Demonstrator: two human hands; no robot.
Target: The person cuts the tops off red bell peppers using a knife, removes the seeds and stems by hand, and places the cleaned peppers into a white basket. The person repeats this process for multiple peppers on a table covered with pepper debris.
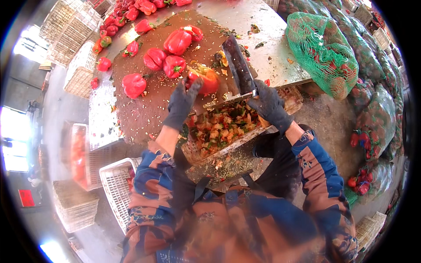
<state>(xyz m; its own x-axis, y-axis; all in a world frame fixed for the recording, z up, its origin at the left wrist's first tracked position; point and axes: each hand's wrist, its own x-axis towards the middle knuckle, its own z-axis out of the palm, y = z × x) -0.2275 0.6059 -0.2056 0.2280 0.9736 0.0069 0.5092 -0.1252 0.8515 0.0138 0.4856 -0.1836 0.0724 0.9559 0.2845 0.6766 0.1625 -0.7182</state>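
My left hand, in a dark glove, is at the left side of a red bell pepper whose top is ragged and yellowish, with its fingers against it. My right hand, gloved too, is closed around the handle end of a wide-bladed knife; the dark blade points away from me over the brown board. Several whole red peppers lie on the board beyond my left hand. Below the table edge, between my hands, a crate holds cut pepper cores and scraps. Seeds are scattered over the board.
A metal table carries the board, with a heap of red peppers at its far left. A green net bag of peppers sits at the right edge, with more filled bags beyond. White plastic crates stand at the left.
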